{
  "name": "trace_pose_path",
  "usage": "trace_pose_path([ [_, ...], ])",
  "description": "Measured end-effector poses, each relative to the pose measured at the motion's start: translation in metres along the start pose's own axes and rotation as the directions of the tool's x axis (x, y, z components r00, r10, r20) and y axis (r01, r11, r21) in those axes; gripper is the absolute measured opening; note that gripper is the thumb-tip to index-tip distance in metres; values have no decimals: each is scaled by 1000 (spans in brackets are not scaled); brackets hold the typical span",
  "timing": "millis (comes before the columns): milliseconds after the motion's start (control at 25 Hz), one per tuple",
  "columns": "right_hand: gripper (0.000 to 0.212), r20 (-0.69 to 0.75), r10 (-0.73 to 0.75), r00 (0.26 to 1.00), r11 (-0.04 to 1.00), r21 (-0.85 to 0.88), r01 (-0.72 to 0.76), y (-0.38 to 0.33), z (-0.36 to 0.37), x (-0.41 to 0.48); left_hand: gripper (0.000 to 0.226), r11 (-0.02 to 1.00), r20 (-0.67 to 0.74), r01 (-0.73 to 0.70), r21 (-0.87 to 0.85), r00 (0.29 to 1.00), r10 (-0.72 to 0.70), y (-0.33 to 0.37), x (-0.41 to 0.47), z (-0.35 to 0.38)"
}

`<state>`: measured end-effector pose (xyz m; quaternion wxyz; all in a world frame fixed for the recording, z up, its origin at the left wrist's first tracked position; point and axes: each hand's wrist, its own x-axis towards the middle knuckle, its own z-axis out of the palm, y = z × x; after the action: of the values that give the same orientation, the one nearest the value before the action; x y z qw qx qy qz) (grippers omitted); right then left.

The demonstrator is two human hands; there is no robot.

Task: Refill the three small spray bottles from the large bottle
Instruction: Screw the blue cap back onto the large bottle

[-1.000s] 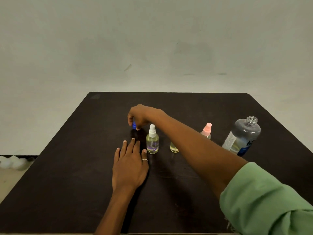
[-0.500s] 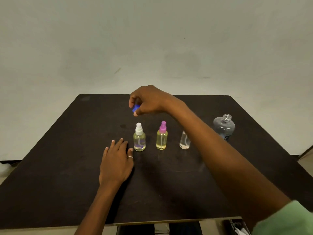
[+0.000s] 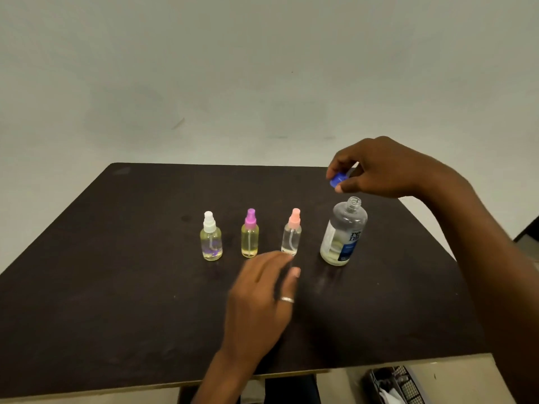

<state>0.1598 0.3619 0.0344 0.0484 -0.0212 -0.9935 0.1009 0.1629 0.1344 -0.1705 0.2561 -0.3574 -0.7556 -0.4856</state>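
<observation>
Head view: the left hand [image 3: 262,290], fingers loosely spread, has shifted right, just before the pink-topped spray bottle [image 3: 291,234]. The three small spray bottles [image 3: 250,236] stand capped beside the large bottle [image 3: 344,234]. The right hand [image 3: 379,170] has brought the pinched blue cap [image 3: 338,180] above its open neck, so pouring seems over and recapping next.

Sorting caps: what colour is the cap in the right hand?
Blue cap; head view shows it.

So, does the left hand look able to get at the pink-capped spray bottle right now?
Probably yes. The left hand is open just in front of the pink-capped bottle, nothing between them, and there are gaps to the purple-capped bottle and the large bottle.
</observation>
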Motion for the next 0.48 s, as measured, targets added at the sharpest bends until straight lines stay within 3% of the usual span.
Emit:
trace_pose_path([
  [120, 21, 24, 31, 999, 998, -56, -30, 18, 4, -5, 55, 983, 206, 129, -130, 973, -101, 28, 18, 43],
  [240, 26, 37, 47, 998, 997, -63, -44, 31, 9, -7, 85, 910, 376, 356, -211, 889, -261, 36, 37, 92],
  [360, 31, 36, 42, 998, 998, -54, -40, 38, 18, -6, 104, 816, 420, 549, -182, 794, -440, 31, 46, 132],
  [480, 28, 50, 23, 998, 998, -53, -20, 44, 24, -2, 98, 784, 388, 578, -227, 792, -472, 19, 44, 153],
])
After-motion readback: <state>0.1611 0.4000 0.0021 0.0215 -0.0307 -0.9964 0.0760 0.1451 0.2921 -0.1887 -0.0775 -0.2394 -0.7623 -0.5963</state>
